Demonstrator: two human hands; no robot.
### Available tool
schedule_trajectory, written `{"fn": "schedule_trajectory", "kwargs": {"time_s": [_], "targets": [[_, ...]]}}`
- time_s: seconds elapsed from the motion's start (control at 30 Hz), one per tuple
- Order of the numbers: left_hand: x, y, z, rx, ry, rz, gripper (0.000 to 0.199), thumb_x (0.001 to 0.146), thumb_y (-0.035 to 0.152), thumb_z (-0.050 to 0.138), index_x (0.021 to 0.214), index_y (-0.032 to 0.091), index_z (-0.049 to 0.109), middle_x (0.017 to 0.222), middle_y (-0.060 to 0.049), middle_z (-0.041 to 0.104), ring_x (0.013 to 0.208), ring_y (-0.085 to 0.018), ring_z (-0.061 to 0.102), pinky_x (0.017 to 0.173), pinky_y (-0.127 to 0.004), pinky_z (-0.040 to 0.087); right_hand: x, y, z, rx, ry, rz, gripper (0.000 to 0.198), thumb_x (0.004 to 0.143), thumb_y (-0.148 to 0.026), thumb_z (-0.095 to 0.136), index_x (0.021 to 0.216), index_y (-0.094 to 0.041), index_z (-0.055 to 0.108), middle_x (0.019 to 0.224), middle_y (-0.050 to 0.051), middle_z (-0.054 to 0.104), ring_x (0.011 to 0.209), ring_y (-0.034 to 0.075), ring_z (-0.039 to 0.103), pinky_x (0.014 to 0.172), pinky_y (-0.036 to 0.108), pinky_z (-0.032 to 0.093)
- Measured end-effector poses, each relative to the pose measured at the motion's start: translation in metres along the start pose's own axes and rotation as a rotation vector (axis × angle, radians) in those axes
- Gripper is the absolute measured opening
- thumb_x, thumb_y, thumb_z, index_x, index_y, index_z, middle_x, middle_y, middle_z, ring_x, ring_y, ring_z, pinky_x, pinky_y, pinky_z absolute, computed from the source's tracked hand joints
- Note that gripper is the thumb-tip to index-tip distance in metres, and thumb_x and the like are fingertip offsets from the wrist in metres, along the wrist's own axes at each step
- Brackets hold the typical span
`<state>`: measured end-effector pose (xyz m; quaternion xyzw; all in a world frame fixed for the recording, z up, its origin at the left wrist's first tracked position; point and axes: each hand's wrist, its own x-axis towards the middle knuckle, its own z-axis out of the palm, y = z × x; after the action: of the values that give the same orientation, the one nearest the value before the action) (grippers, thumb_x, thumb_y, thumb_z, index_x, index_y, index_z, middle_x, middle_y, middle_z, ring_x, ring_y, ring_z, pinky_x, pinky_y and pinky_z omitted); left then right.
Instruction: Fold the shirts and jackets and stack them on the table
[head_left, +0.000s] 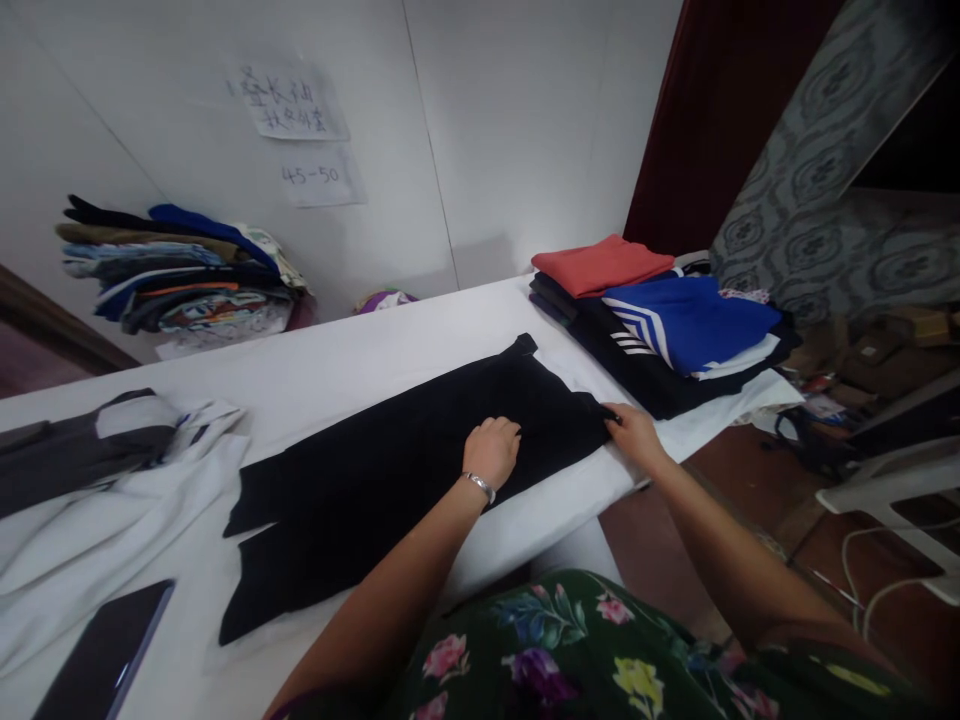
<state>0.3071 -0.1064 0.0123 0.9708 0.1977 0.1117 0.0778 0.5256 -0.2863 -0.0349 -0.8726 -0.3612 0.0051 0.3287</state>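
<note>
A black garment [390,445] lies flat and lengthwise on the white-covered table, its left end split into two leg-like parts. It may be trousers, but I cannot tell for sure. My left hand [491,452], with a silver bracelet at the wrist, is on the middle of the cloth, fingers bent, close together and closed on it. At the garment's right end, my right hand [631,432] pinches the near corner between thumb and fingers. The far right corner sticks up in a small tab.
Folded clothes [697,325] in red, blue and black are piled at the table's right end. Another clothes stack [195,265] stands back left. Grey and white clothing [112,450] and a phone [109,655] lie at left. A white plastic stool [900,490] is on the floor at right.
</note>
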Motion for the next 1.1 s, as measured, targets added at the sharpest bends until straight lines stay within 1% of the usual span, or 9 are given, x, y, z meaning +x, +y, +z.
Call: {"fn": "schedule_trajectory", "kwargs": {"time_s": [0.17,0.3,0.43,0.57,0.63,0.7,0.77,0.97,1.1], "targets": [[-0.010,-0.005,0.010,-0.013,-0.009,0.050,0.023,0.092,0.025,0.046,0.103,0.024,0.066,0.105,-0.003,0.064,0.095,-0.018,0.052,0.079,-0.033,0.042,-0.005,-0.010,-0.005,0.023,0.038,-0.057,0.045,0.079,-0.026,0.047,0.121,-0.019,0.061,0.122,0.008,0.062,0.113,0.024,0.056,0.100,0.039,0.044],[-0.015,-0.001,0.010,-0.009,0.016,0.066,0.023,0.090,0.025,0.050,0.108,0.022,0.064,0.108,-0.004,0.063,0.098,-0.020,0.052,0.082,-0.035,0.042,-0.012,-0.038,-0.007,0.095,0.095,-0.263,0.046,0.085,-0.035,0.046,0.126,-0.019,0.056,0.136,0.010,0.051,0.126,0.023,0.046,0.107,0.041,0.037],[-0.020,0.003,-0.002,-0.074,0.051,0.118,0.025,0.092,0.030,0.047,0.109,0.022,0.063,0.110,-0.004,0.064,0.099,-0.018,0.055,0.084,-0.035,0.043,-0.007,-0.074,-0.006,0.071,0.102,-0.401,0.045,0.090,-0.039,0.041,0.131,-0.024,0.052,0.141,0.007,0.046,0.132,0.023,0.039,0.109,0.043,0.034],[-0.020,-0.012,-0.015,-0.070,0.190,0.095,0.031,0.094,0.036,0.042,0.115,0.023,0.061,0.122,-0.005,0.062,0.116,-0.020,0.050,0.105,-0.041,0.032,0.011,-0.092,0.007,-0.010,0.101,-0.529,0.048,0.093,-0.040,0.040,0.137,-0.023,0.045,0.147,0.009,0.040,0.138,0.025,0.029,0.110,0.049,0.029],[-0.020,-0.028,-0.014,-0.009,0.217,-0.029,0.039,0.092,0.041,0.043,0.123,0.021,0.057,0.132,-0.008,0.056,0.126,-0.024,0.043,0.110,-0.047,0.025,0.019,-0.089,0.020,-0.131,0.005,-0.504,0.052,0.093,-0.045,0.038,0.139,-0.021,0.041,0.149,0.011,0.035,0.140,0.028,0.024,0.110,0.054,0.026],[-0.022,-0.043,-0.007,0.042,0.194,-0.149,0.048,0.090,0.045,0.045,0.130,0.018,0.051,0.139,-0.011,0.050,0.131,-0.027,0.039,0.110,-0.049,0.024,0.022,-0.082,0.033,-0.282,-0.143,-0.428,0.055,0.093,-0.050,0.035,0.139,-0.021,0.042,0.149,0.012,0.035,0.140,0.030,0.023,0.108,0.056,0.025],[-0.025,-0.052,0.002,0.074,0.174,-0.191,0.053,0.090,0.046,0.044,0.134,0.016,0.048,0.143,-0.012,0.045,0.133,-0.027,0.037,0.111,-0.048,0.025,0.022,-0.074,0.044,-0.394,-0.241,-0.373,0.056,0.093,-0.053,0.031,0.138,-0.022,0.044,0.148,0.011,0.037,0.140,0.030,0.025,0.108,0.056,0.025],[-0.030,-0.050,0.012,0.082,0.182,-0.173,0.055,0.091,0.047,0.041,0.136,0.017,0.045,0.145,-0.010,0.043,0.135,-0.026,0.034,0.112,-0.047,0.023,0.018,-0.061,0.053,-0.444,-0.255,-0.365,0.056,0.094,-0.051,0.031,0.138,-0.020,0.045,0.149,0.010,0.036,0.141,0.028,0.022,0.109,0.053,0.025],[-0.031,-0.048,0.011,0.035,0.192,-0.176,0.055,0.090,0.047,0.043,0.135,0.018,0.046,0.144,-0.009,0.044,0.135,-0.025,0.034,0.112,-0.048,0.023,0.023,-0.073,0.049,-0.328,-0.211,-0.337,0.054,0.093,-0.052,0.033,0.135,-0.021,0.048,0.147,0.012,0.039,0.140,0.030,0.025,0.109,0.057,0.023]]}}
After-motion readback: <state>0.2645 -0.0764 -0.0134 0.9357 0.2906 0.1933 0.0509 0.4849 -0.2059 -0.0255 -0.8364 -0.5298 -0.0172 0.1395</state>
